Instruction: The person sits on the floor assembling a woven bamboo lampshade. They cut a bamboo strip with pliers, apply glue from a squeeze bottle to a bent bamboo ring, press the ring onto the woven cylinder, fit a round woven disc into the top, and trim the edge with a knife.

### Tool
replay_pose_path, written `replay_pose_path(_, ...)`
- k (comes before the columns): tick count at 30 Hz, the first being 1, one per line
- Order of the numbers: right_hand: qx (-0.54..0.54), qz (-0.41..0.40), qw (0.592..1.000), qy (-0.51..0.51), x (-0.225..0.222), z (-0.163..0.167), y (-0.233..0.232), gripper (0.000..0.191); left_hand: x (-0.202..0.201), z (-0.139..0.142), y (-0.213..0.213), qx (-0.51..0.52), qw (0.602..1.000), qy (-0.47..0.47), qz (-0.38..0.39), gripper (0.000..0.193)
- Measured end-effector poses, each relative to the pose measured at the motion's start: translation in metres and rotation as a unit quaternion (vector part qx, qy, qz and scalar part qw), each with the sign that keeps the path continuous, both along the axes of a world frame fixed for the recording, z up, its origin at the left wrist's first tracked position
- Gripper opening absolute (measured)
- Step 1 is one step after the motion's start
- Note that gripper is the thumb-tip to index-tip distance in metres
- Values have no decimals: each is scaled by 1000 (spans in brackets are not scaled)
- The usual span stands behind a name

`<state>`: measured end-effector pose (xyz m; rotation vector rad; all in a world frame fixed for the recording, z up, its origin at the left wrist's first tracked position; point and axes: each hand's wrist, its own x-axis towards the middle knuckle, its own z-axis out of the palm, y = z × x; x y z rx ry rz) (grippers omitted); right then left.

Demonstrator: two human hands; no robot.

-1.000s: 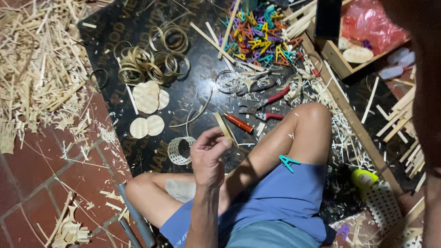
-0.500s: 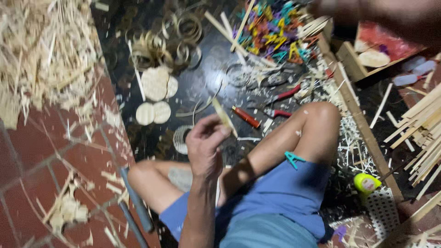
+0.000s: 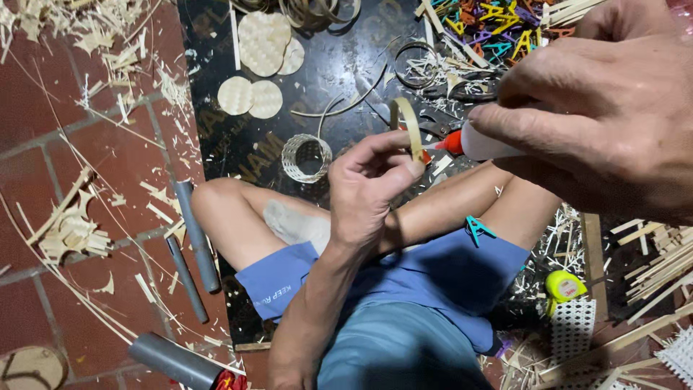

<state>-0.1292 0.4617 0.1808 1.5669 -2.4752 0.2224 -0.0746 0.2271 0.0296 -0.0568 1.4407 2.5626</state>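
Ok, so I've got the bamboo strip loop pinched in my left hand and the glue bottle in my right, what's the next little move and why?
Probably ease the glue bottle a touch closer, so its red nozzle meets the bamboo strip loop. The left hand pinches the loop's lower end, and the nozzle held by the right hand already points at that spot, with a small gap left.

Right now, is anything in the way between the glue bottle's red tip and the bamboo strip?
Nothing visible. The left hand pinches the bamboo strip upright, and the glue bottle in the right hand points its red nozzle straight at it.
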Motion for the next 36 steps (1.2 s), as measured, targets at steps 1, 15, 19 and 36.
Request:
replay_pose_path(1,2,3,1000,-7,-1,-1,-2,40,0,-1,-1,2,1000,0,-3,31)
replay_pose_path(15,37,32,999,-7,-14,-6,-19,49,0,-6,-9,41,999,-18,-6,32)
replay_pose_path(19,-9,-27,999,-35,-8,-15,-6,40,-1,-15,-13,37,999,-16,-14,34)
replay_pose_path(36,-516,-564,622,-170,110,-321,247,29,-16,-69,-26,-57,997,-43,11,31)
